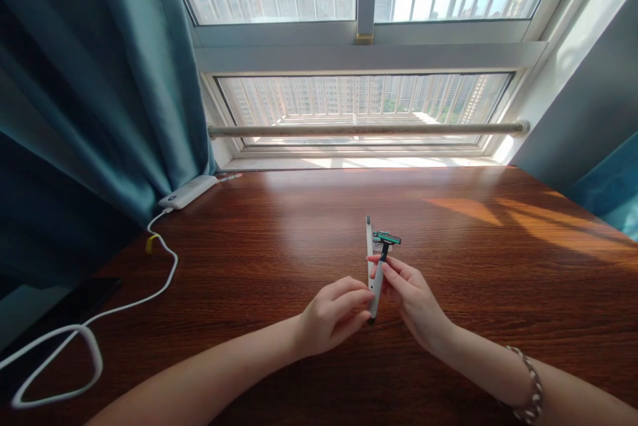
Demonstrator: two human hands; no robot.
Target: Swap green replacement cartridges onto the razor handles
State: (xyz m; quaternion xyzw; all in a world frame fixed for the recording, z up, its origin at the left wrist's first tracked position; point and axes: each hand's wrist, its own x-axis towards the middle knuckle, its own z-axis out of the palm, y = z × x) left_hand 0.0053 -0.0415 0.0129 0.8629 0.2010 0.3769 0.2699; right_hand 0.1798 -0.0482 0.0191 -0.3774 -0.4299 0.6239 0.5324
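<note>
Razor [377, 285] (green-striped) — between both hands [335, 314] [415, 301]

Open surface [513, 280] stretches right of the hands [417, 303]. A white cable [176, 258] and curtain [109, 80] crowd the left side.

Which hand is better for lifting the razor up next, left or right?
Probably the right hand: it pinches the razor near its head, while the left hand is down by the razor's bottom end.
</note>
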